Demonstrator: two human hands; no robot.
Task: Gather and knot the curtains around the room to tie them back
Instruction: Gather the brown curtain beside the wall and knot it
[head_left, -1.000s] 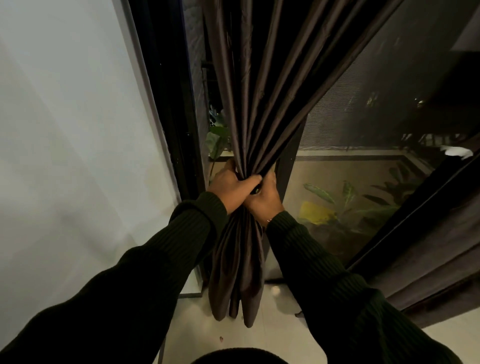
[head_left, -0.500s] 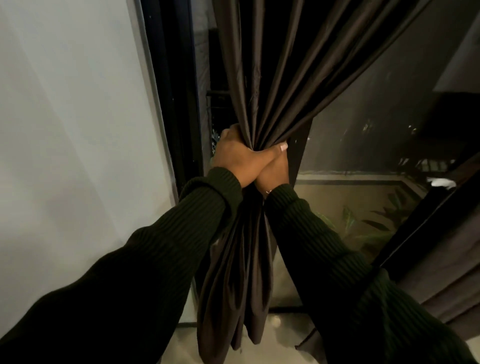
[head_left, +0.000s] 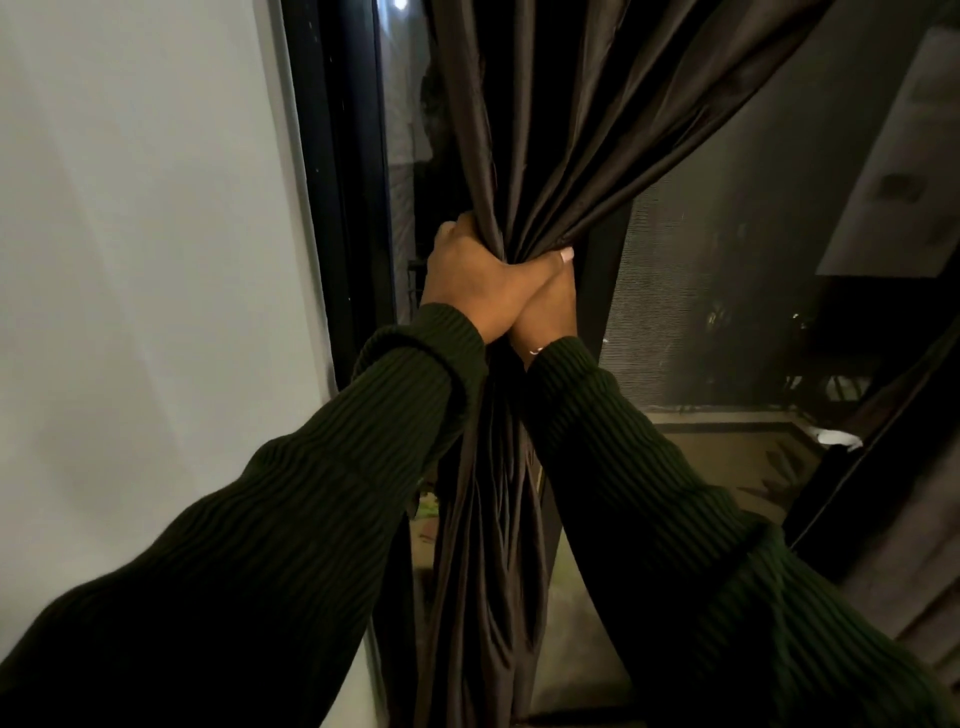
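Both hands meet at one point on the dark curtain (head_left: 524, 156), which hangs in front of the glass door beside the pale wall (head_left: 130, 260). The left hand (head_left: 467, 275) wraps its fingers tight round the gathered cloth, thumb lying across the front; the right hand (head_left: 550, 306) sits just under and behind it, touching it, and also grips the bundle, though its fingers are mostly hidden.

From where I stand the step looks like gathering, with no knot begun. To do it well, I would judge that every pleat should be drawn into the fist, the loose fan on the right included, before one hand lets go to loop the tail. One hand should hold the neck firm so that the slippery folds cannot spill.

The fabric is smooth with a faint sheen, brownish-grey, and falls in long narrow ridges. Above the grip it spreads wide; below it hangs as a thick rope of folds between the ribbed dark green sleeves (head_left: 322, 519). The door frame (head_left: 337, 208) is black and hard-edged.
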